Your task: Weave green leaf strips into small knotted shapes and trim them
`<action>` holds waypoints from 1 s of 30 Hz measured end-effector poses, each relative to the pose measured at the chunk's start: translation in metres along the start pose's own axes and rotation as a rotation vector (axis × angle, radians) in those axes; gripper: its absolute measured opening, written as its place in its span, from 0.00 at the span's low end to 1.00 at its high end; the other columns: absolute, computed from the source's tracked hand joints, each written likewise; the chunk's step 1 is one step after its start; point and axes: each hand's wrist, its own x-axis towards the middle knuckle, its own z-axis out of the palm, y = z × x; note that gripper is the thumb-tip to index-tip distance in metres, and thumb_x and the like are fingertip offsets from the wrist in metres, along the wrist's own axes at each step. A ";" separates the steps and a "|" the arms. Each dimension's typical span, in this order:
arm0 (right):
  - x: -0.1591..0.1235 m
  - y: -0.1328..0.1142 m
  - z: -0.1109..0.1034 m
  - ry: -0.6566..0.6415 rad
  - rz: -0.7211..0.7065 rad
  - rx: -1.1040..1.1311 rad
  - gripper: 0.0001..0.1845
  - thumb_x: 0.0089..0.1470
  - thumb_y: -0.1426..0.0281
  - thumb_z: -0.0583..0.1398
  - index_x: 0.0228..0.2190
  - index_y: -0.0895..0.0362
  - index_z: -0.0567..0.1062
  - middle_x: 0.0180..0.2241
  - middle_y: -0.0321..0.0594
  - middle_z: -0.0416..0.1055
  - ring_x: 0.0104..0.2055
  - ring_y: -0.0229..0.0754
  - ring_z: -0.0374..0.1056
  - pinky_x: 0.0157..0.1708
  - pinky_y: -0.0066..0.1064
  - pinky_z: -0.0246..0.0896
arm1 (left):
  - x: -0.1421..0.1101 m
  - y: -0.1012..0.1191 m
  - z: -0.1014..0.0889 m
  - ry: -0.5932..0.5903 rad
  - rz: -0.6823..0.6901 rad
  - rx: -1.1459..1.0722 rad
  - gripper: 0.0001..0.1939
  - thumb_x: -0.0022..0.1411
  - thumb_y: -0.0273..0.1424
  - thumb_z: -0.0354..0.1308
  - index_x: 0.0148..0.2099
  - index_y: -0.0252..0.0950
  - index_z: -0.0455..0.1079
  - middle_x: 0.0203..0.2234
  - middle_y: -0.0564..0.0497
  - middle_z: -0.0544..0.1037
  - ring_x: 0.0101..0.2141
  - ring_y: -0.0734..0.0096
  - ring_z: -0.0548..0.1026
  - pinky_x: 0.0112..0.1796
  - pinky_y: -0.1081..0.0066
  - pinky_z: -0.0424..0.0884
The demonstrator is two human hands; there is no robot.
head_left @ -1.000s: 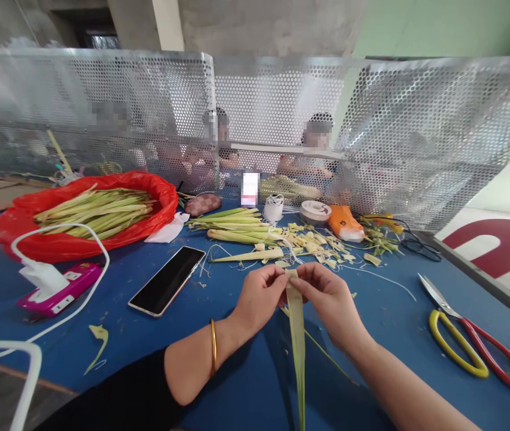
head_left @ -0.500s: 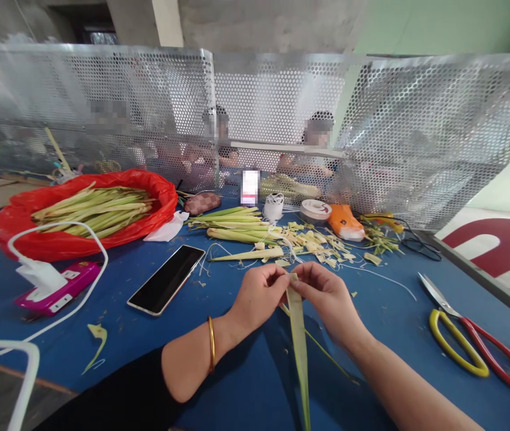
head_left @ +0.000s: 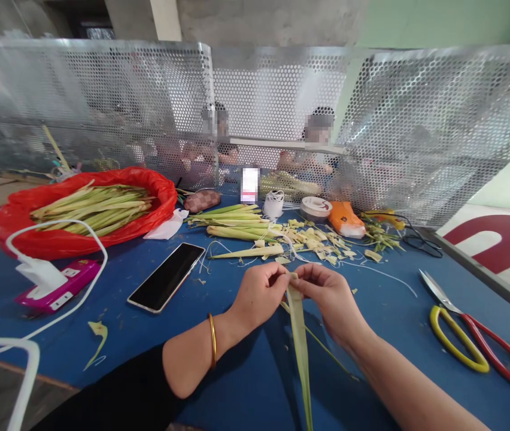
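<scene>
My left hand (head_left: 261,290) and my right hand (head_left: 325,293) meet over the blue table, thumbs and forefingers pinching the top end of a pale green leaf strip (head_left: 299,344). The strip hangs down toward the front edge of the view. Behind it a thinner green strand (head_left: 330,354) slants away to the right. Just beyond my fingers lie cut leaf scraps (head_left: 315,239) and a bundle of green stalks (head_left: 237,224). The fingertips partly cover the strip's upper end.
Scissors (head_left: 457,323) lie at the right; a black phone (head_left: 167,278) rests left. Further left are a red bag (head_left: 124,239) of leaf strips and a magenta power strip (head_left: 52,293) with a white cable. A string spool (head_left: 273,205) and tape roll (head_left: 316,208) stand before a perforated metal screen (head_left: 277,90).
Both hands keep their pinch on the leaf strip. The strip's upper part has turned slightly between the fingers, and the view has shifted a little.
</scene>
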 end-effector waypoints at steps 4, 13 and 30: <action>-0.001 -0.001 0.000 -0.026 0.001 -0.015 0.17 0.35 0.61 0.72 0.22 0.59 0.75 0.21 0.33 0.68 0.23 0.34 0.59 0.24 0.27 0.55 | 0.000 0.002 -0.001 0.019 0.042 0.035 0.08 0.57 0.32 0.54 0.27 0.36 0.70 0.20 0.53 0.74 0.24 0.70 0.75 0.26 0.75 0.70; -0.002 0.000 0.000 -0.028 0.002 0.032 0.14 0.35 0.64 0.71 0.20 0.58 0.74 0.19 0.32 0.67 0.22 0.33 0.58 0.25 0.27 0.54 | 0.000 0.006 0.000 -0.049 -0.095 -0.142 0.08 0.56 0.32 0.54 0.27 0.36 0.69 0.20 0.52 0.76 0.21 0.70 0.74 0.26 0.73 0.71; -0.005 0.006 0.001 -0.021 -0.137 -0.270 0.10 0.45 0.64 0.64 0.26 0.57 0.73 0.22 0.34 0.71 0.25 0.37 0.63 0.25 0.28 0.56 | 0.001 0.001 0.002 0.083 -0.049 0.025 0.09 0.58 0.34 0.51 0.28 0.37 0.68 0.18 0.56 0.70 0.20 0.73 0.70 0.23 0.75 0.66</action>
